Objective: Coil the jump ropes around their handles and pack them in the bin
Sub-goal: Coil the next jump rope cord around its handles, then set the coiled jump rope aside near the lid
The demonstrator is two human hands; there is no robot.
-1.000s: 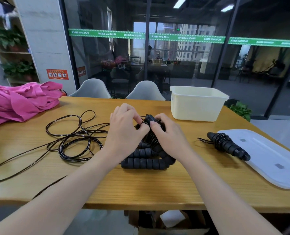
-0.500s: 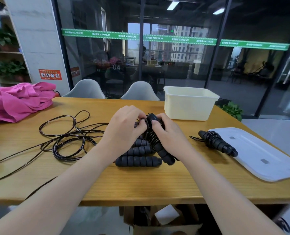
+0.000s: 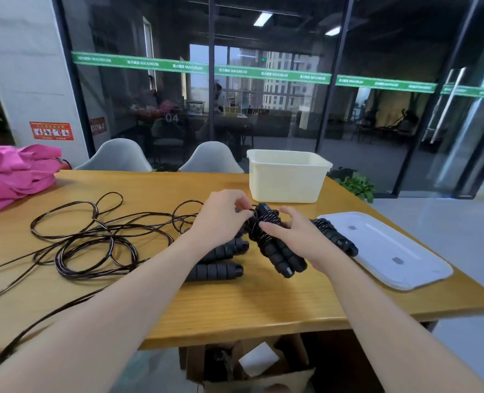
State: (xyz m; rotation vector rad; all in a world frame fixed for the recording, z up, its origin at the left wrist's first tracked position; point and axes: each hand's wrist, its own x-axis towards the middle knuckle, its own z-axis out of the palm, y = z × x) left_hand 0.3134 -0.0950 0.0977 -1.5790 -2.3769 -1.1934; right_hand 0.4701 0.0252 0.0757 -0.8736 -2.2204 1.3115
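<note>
On the table, head view: you work over the wooden table (image 3: pixel 235 304), the one view there is.
Left hand: your left hand (image 3: pixel 221 219) pinches the rope end between curled fingertips at the top of the bundle.
Right hand: your right hand (image 3: pixel 297 236) curls round the paired handles (image 3: pixel 274 248), thumb pressed on the coils.
Step in hand: probably tucking the tail, so keep the handles squeezed together and pull the last loop snug under a wrap before you let go.
Loose ropes: uncoiled cord (image 3: pixel 93 239) sprawls to your left; two more handles (image 3: pixel 215 270) lie just below your left wrist.
Finished set: one wound pair (image 3: pixel 334 236) rests against the white lid (image 3: pixel 391 251).
Bin: the cream bin (image 3: pixel 286 180) stands behind your hands; its inside is hidden.
</note>
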